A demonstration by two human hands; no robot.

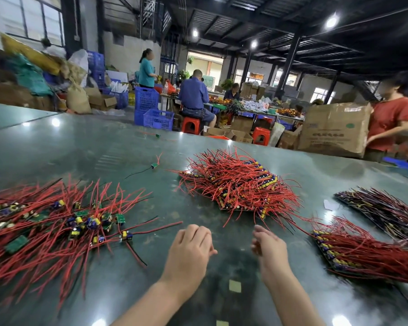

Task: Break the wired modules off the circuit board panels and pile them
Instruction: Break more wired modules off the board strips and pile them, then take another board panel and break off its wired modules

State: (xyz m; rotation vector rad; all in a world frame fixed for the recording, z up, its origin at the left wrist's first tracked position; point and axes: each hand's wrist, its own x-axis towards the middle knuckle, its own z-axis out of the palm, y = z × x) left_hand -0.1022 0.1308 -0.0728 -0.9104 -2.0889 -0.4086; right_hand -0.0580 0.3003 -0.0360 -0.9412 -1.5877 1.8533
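1. While both hands hover empty over the glossy green table (118, 147), the head view shows the left hand (190, 243) with fingers loosely curled, holding nothing, and the right hand (268, 248) likewise relaxed, fingers apart and grasping nothing.
2. Left of the left hand lies the pile of separated modules (57, 222), small green boards with blue-and-yellow parts trailing red wires.
3. Beyond the right hand, a stack of circuit board panels (240, 184) bristles with red wires; a second panel stack (367, 252) lies to the right of the right hand, and a darker-wired stack (384, 208) sits beyond that one.
4. Two stray modules (154, 165) (158, 136) lie well beyond the left hand.
5. Far beyond the right hand, a person in a red shirt (391, 123) handles a large cardboard box (334, 128); its printed lettering and green mark are too blurred to read.
6. Across the hall, workers sit on red stools (190, 125) near blue crates (158, 118).
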